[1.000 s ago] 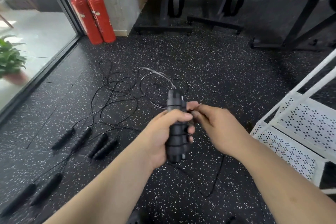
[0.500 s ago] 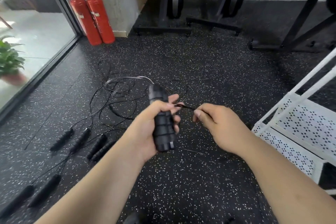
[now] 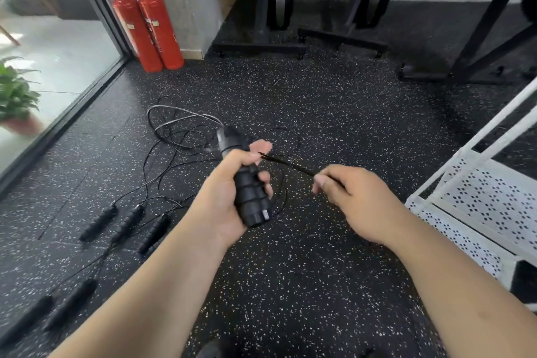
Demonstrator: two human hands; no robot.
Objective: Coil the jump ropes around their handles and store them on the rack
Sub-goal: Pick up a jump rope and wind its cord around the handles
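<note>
My left hand (image 3: 226, 200) grips a pair of black ribbed jump-rope handles (image 3: 248, 192), held upright together in front of me. A thin black rope (image 3: 287, 164) runs taut from the handles to my right hand (image 3: 357, 200), which pinches it between thumb and fingers. More of this rope loops away from the handle tops toward the floor. Several other black handles (image 3: 128, 222) lie on the floor at the left, with their ropes tangled (image 3: 180, 136) behind them. The white perforated rack (image 3: 479, 200) stands at the right.
Two red fire extinguishers (image 3: 148, 26) stand by the wall at the back left, beside a glass wall (image 3: 52, 67). Black gym machine bases (image 3: 261, 46) line the back. A dark frame (image 3: 479, 38) rises at the far right. The floor is speckled black rubber.
My right hand has pulled away to the right, drawing the rope taut. My left hand has tilted the handles and shifted slightly left. The loose rope on the floor has shifted.
</note>
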